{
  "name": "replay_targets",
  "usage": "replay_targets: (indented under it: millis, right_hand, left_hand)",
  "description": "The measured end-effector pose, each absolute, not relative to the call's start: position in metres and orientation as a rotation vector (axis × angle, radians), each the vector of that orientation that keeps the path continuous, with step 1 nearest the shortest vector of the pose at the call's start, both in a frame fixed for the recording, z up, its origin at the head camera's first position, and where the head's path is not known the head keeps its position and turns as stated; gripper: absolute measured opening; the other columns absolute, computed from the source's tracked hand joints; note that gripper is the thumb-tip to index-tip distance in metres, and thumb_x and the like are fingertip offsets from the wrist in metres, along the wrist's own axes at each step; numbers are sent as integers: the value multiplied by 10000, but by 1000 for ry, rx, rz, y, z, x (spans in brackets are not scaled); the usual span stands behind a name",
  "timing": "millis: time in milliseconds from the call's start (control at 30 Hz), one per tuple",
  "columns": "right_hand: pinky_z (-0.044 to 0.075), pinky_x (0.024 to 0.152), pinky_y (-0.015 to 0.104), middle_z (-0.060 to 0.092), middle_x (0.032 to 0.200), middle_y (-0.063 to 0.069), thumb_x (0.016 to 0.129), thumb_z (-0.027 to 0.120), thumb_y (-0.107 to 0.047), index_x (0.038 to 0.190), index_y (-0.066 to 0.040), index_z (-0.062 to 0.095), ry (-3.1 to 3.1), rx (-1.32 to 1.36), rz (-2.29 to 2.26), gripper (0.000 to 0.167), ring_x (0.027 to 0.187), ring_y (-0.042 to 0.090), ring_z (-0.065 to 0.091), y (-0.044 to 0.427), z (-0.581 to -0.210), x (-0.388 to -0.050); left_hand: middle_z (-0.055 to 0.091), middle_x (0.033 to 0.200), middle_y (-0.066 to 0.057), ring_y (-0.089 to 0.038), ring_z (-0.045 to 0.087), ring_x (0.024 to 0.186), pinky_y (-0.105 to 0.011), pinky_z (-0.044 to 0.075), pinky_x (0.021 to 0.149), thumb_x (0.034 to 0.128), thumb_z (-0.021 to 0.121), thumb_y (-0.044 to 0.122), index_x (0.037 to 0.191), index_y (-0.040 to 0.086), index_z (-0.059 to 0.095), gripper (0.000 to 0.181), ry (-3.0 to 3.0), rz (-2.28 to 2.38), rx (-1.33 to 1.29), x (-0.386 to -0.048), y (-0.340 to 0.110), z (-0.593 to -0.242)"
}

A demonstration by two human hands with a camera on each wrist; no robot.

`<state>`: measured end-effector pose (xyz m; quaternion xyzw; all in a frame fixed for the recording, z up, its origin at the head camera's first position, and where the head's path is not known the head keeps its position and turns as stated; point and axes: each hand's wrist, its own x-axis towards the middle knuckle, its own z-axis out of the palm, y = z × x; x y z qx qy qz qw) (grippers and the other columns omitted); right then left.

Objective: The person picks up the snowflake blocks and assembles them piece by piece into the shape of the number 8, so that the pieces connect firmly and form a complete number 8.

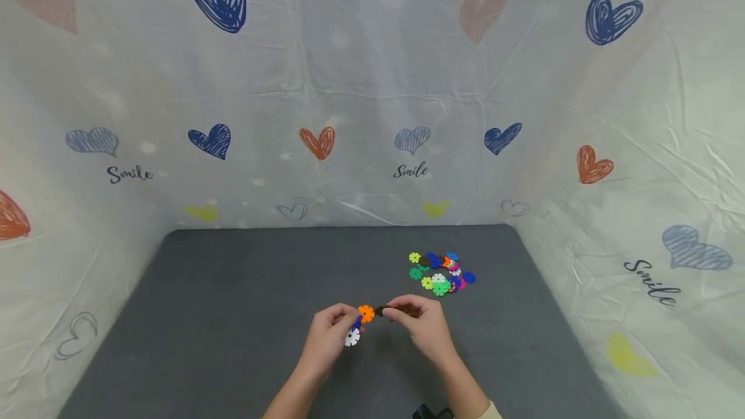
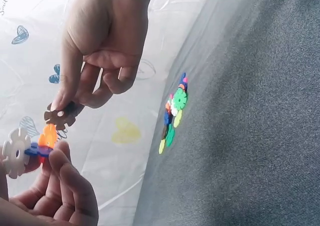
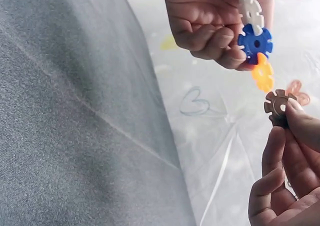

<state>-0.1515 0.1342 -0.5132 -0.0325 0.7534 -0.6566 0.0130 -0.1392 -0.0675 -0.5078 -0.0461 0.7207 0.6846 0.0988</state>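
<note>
My left hand (image 1: 330,336) grips a small chain of notched discs above the grey table. In the right wrist view the chain shows a white disc (image 3: 251,13), a blue disc (image 3: 256,44) and an orange disc (image 3: 262,73), joined edge to edge. A bit of red shows by the left fingertips in the left wrist view. My right hand (image 1: 427,328) pinches a brown disc (image 3: 280,106) between thumb and fingers, its edge at the orange disc's edge. Whether those two are joined or only touching, I cannot tell.
A loose cluster of coloured discs (image 1: 440,288) lies on the dark grey table (image 1: 233,315), beyond and to the right of my hands. A black object (image 1: 432,412) shows at the bottom edge by the right forearm. Heart-printed cloth (image 1: 372,83) stands behind and at the sides.
</note>
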Motion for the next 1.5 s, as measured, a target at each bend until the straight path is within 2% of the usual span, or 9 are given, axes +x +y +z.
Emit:
replay_targets:
  millis: [200,433,600,833,933,1100,1333,1500]
  right_hand:
    - [575,731,273,769,891,85,854,816,-195,902,-95,797,2364,-111,-2026,113,794,237,724,132,-515,-151]
    - [577,741,265,775,871,86,849,820,-189,894,-69,803,2365,-105,-2053,130,794,299,724,129,-519,-150]
    - [584,731,296,776,883,77,849,821,-222,910,-82,804,2382,-162,-2052,154,788,303,720,130,-523,-150]
    - [584,735,277,765,991,97,867,805,-178,1039,-79,772,2424,-366,-2015,201,835,156,704,144,-523,-158]
    - [581,756,261,763,1017,76,869,805,-194,1073,-101,769,2505,-299,-1991,227,877,134,695,157,-523,-167]
    - [555,720,231,769,969,15,854,821,-219,1022,-153,793,2707,-53,-1849,183,858,112,675,175,-530,-191]
    - [563,730,302,772,1010,56,845,830,-170,1091,-68,774,2833,100,-1635,272,929,230,697,193,-547,-220]
    - [579,719,355,764,1056,79,854,822,-169,1113,-72,766,2854,165,-1536,282,950,277,705,198,-558,-231]
  left_hand:
    - [710,826,-101,-166,632,709,-233,540,647,1030,581,189,983,-20,683,238,2103,2021,-67,-139,-66,-507]
    - [668,751,-50,-152,620,679,-222,503,586,1030,562,132,941,-61,661,234,2053,2047,-15,-139,-65,-505]
    - [670,729,-26,-138,616,673,-218,495,588,1025,569,179,947,-65,671,277,1982,2039,-3,-140,-66,-507]
    - [703,735,-33,-136,648,665,-239,526,596,1010,624,275,957,-50,692,336,1949,2030,0,-140,-67,-509]
    - [718,756,-69,-153,676,659,-253,545,602,1014,611,226,978,-68,672,302,1940,2053,-28,-140,-69,-510]
    - [743,795,-112,-165,697,675,-259,532,595,1011,586,168,971,-59,634,236,1943,2051,-71,-140,-71,-510]
    - [760,866,-139,-142,673,695,-244,529,595,1005,597,171,995,-46,623,219,1958,2049,-85,-141,-73,-509]
    - [762,860,-138,-134,652,697,-256,511,604,1004,600,177,989,-38,624,217,1979,2043,-94,-140,-74,-506]
